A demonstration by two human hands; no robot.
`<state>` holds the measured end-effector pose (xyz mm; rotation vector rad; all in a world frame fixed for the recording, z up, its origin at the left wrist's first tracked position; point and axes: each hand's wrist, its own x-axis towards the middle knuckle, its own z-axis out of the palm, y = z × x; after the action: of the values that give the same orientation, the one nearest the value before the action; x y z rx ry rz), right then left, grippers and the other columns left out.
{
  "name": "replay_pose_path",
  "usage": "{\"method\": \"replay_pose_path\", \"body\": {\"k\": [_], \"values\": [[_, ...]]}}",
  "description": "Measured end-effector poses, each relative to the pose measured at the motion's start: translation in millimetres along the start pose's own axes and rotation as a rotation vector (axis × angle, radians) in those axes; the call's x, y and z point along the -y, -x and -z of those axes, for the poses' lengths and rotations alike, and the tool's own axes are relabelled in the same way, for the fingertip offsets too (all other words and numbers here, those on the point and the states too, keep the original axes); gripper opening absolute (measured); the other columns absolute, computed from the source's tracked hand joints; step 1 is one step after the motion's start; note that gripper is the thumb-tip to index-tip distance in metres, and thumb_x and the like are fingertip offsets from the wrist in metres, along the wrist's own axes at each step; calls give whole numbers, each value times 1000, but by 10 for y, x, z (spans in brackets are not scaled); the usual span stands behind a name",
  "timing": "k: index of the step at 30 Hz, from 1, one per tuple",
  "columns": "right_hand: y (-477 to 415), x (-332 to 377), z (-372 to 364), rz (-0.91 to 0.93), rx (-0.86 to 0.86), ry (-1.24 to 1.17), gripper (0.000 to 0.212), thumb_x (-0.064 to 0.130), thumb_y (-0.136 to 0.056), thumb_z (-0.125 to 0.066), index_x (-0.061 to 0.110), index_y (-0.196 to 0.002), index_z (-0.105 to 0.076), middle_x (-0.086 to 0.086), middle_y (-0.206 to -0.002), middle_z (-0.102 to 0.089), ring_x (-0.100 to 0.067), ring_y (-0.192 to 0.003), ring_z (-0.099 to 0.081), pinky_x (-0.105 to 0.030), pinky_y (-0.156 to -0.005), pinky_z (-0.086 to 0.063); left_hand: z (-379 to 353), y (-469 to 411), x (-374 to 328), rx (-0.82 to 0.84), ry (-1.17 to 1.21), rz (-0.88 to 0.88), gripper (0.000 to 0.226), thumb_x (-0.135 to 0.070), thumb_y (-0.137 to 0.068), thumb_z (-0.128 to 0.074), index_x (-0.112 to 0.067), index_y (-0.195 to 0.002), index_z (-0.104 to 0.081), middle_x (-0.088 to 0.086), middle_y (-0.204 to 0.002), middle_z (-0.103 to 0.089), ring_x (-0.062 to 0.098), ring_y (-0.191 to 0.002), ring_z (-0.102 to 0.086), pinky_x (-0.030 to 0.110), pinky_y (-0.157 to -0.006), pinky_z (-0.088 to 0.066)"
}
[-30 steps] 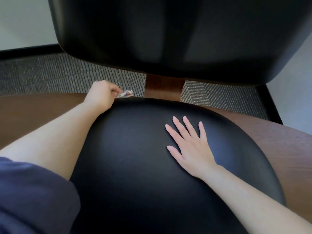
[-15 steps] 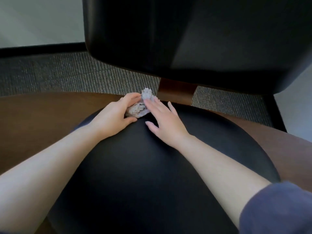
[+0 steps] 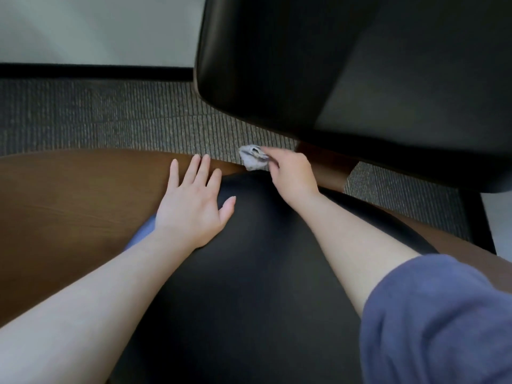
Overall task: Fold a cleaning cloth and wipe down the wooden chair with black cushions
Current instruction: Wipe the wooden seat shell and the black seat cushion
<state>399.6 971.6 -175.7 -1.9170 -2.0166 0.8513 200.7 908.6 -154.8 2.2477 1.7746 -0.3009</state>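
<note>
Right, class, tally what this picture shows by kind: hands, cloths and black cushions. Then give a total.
Hands: 2, the left hand and the right hand
Cloths: 1, the cloth pinched in the right hand
Black cushions: 2, the seat cushion and the back cushion
Total: 5

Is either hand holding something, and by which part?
The right hand grips a small crumpled pale grey cloth by one end; the rest bunches out of the grip. The left hand lies flat, holding nothing.
</note>
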Motion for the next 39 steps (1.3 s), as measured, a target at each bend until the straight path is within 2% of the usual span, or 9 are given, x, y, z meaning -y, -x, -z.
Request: {"method": "replay_pose_path", "body": {"k": [3,5,9,14,21,27,32,35,39], "values": [[-89,83,-171,26,141,-9,38,9,-97,-49,24,-129,-63,-2,-128,-65,-23,-119,-58,-31,-105,-42,-41,-3,6,-32,-4,-8,74,-55,-93,-21,-5,-138,-51,20,-154,-35,33,-146,-27,59,-117,-11],[-132,74,-230,18,178,34,39,7,-95,-48,24,-123,-67,-3,-125,-67,-26,-117,-58,-36,-103,-45,-44,-5,5,-36,-11,-5,73,-55,-93,-21,-5,-138,-50,20,-154,-35,33,-146,-27,58,-117,-11],[-200,-182,-25,-19,258,193,35,2,-90,-51,21,-109,-73,-8,-111,-69,-31,-107,-60,-38,-95,-49,-36,-2,-3,-53,-22,-8,73,-54,-93,-21,-5,-138,-50,20,-154,-35,34,-146,-27,58,-116,-11],[-67,-422,109,-19,218,227,38,-3,-84,-51,21,-103,-74,-6,-105,-71,-32,-102,-61,-35,-86,-50,-33,-10,-2,-55,-43,-5,72,-53,-92,-23,-4,-135,-52,21,-153,-36,35,-145,-29,59,-115,-11],[149,-598,317,-51,195,363,42,0,-83,-48,25,-109,-70,-7,-108,-68,-36,-101,-59,-37,-84,-49,-21,-18,5,-54,-59,-16,73,-54,-93,-19,-6,-137,-51,20,-154,-35,34,-145,-28,58,-116,-11],[440,-1158,798,-235,235,456,41,1,-84,-52,23,-113,-70,-12,-110,-68,-37,-106,-60,-37,-85,-48,9,-21,-25,-52,-102,-23,74,-52,-93,-19,-3,-139,-50,24,-151,-37,38,-143,-30,59,-115,-12],[682,-1543,1120,-372,237,468,41,2,-84,-52,24,-113,-71,-14,-110,-68,-37,-105,-60,-36,-85,-49,-45,-8,-422,-31,-179,-68,81,-62,-94,-14,-8,-150,-34,21,-156,-30,38,-145,-24,58,-116,-13],[897,-1794,1363,-440,248,497,35,7,-86,-54,25,-111,-71,-13,-108,-69,-36,-102,-61,-36,-83,-50,-131,-16,-744,-11,-201,6,81,-64,-93,-13,-12,-154,-25,21,-159,-23,39,-147,-18,59,-116,-10],[1114,-2018,1607,-483,257,479,33,10,-87,-54,25,-110,-71,-11,-108,-68,-35,-101,-61,-33,-78,-46,-156,-34,-851,-22,-195,47,82,-64,-91,-20,-10,-152,-29,23,-156,-27,43,-145,-20,61,-114,-10]]}}
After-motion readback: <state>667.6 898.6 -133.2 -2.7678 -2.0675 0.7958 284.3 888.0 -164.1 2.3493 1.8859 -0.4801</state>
